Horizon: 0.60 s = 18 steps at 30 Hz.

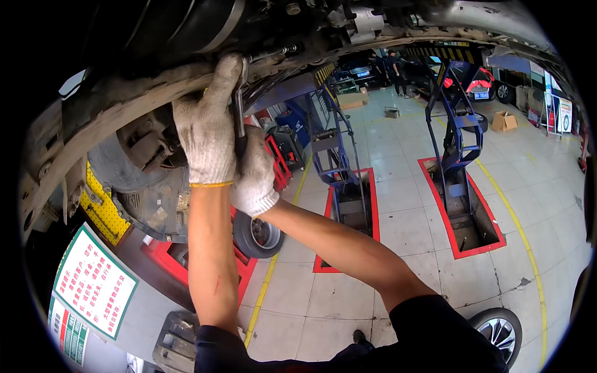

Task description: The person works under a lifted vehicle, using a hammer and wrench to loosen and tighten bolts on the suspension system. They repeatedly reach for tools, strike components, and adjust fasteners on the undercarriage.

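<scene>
Both my hands, in whitish knit work gloves, are raised to the underside of a lifted car. My right hand is closed round the lower handle of a metal ratchet wrench, which stands nearly upright. My left hand is closed at the wrench's upper end, its thumb pressed by the head; its other fingers are partly hidden. From the head a thin shiny extension bar runs right to the dark underbody. Beside my left hand passes a dirty metal crossmember.
Blue scissor-lift legs rise from red-framed floor pits. A wheel stands beyond my forearms, another wheel lower right. At left are a yellow perforated panel and a white notice board. People stand far back near parked cars.
</scene>
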Each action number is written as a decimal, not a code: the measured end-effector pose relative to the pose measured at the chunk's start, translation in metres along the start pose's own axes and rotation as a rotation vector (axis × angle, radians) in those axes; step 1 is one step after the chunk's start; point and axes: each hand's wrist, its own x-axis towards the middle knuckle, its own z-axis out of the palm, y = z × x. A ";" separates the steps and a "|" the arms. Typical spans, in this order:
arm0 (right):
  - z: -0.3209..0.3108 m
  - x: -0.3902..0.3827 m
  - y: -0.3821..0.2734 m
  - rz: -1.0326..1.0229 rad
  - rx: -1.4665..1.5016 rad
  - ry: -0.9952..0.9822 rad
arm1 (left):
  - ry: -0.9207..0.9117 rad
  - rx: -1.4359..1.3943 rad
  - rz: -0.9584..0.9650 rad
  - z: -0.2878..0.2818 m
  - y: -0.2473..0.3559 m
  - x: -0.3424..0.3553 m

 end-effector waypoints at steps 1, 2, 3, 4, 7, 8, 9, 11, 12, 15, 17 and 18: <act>0.004 -0.003 -0.005 0.062 0.019 -0.052 | 0.013 0.116 0.001 -0.008 0.003 0.001; -0.007 0.001 -0.003 0.111 0.044 -0.173 | -0.005 0.124 0.059 -0.006 0.002 0.002; -0.028 0.006 0.003 0.175 0.065 -0.292 | -0.028 0.136 0.103 -0.004 -0.002 0.000; -0.047 0.018 -0.005 0.217 -0.018 -0.487 | 0.012 0.040 -0.059 -0.007 0.004 -0.003; -0.128 0.079 -0.031 -0.021 -0.466 -0.713 | -0.073 0.217 0.187 -0.017 -0.016 0.006; -0.148 0.101 -0.059 -0.040 -0.560 -0.635 | -0.081 0.340 0.310 -0.019 -0.022 0.004; -0.165 0.125 -0.071 -0.127 -0.601 -0.549 | -0.110 0.661 0.550 -0.016 -0.026 0.003; -0.167 0.150 -0.086 -0.177 -0.557 -0.597 | -0.004 0.805 0.824 -0.027 -0.035 0.013; -0.164 0.148 -0.079 -0.127 -0.542 -0.649 | 0.025 0.691 0.830 -0.014 -0.031 0.013; -0.139 0.102 -0.059 0.309 -0.374 -0.727 | 0.024 0.079 0.218 -0.002 -0.001 -0.004; -0.123 0.079 -0.055 0.142 -0.423 -0.426 | -0.010 0.061 0.116 -0.004 0.007 -0.003; -0.112 0.072 -0.061 0.238 -0.350 -0.426 | 0.016 0.022 0.101 -0.009 -0.005 0.002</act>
